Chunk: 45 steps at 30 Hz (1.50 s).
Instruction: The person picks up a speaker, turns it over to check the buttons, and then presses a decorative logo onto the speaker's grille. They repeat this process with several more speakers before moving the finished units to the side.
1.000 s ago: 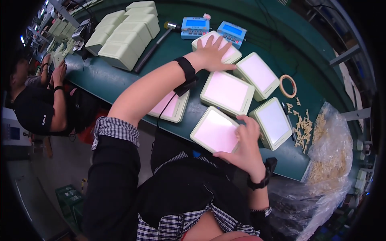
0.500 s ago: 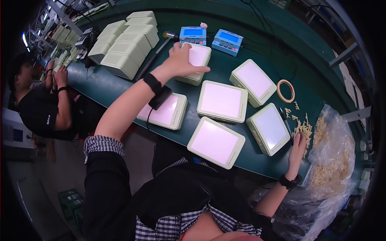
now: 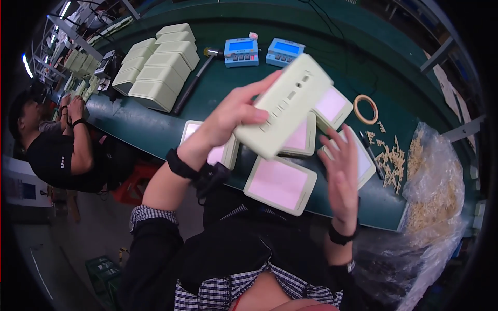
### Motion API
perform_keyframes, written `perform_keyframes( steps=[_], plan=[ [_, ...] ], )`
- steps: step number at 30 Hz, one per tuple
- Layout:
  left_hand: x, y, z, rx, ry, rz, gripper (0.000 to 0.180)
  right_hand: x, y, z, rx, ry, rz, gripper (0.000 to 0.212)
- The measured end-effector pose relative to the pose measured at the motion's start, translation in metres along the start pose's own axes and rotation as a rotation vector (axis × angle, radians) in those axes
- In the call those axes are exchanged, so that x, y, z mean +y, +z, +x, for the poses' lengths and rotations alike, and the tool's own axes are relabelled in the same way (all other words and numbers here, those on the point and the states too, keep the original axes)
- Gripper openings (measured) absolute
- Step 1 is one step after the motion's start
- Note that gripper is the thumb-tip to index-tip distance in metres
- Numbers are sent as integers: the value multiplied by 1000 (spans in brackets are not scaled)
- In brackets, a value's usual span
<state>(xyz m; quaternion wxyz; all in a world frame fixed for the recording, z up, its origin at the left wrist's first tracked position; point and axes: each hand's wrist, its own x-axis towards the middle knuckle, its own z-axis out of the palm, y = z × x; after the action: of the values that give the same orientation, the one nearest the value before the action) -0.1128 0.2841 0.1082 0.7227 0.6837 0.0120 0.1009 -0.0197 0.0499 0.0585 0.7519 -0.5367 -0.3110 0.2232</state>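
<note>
My left hand grips a cream plastic box-shaped device, raised and tilted above the bench. Its long side wall, with slots and small port openings, faces me. My right hand is open and holds nothing, fingers pointing up in front of a lit-screen device. Beneath the raised device, another lit-screen device is partly covered. A further one peeks out behind it. Nearest to me lies a device with a pale pink screen. One more device sits partly behind my left wrist.
Cream housings stand stacked at the far left, beside a black rod-like tool. Two blue display units are at the back. Rightward lie a tape roll, a pen, small cream pieces and a plastic bag. A co-worker sits left.
My left hand has lifted the device from the back and brought it nearer, turning its side toward me. My right hand has moved left from the small cream pieces.
</note>
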Motion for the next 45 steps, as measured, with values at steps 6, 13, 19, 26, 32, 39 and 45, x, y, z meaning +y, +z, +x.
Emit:
perform_keyframes(
  steps=[6,13,19,26,32,39,45],
  plan=[
    [4,54,-11,54,56,256,92,9,38,4,-94,230,541,95],
    [-10,69,-17,-61,31,668,87,37,5,-24,17,215,705,82],
    [-40,52,-12,-73,-73,826,85,53,-59,-49,1,20,1101,78],
    [-65,32,-1,-360,-295,1460,76,40,-81,-62,22,-233,1014,75],
    [-45,-7,20,-586,-201,1617,67,37,-103,-77,-85,-314,1044,75],
    [-46,-79,48,-691,188,1897,51,41,-87,-73,271,-171,823,77],
    [-55,-31,47,-56,-262,1579,55,74,-84,-71,-107,-275,1034,79]
  ],
)
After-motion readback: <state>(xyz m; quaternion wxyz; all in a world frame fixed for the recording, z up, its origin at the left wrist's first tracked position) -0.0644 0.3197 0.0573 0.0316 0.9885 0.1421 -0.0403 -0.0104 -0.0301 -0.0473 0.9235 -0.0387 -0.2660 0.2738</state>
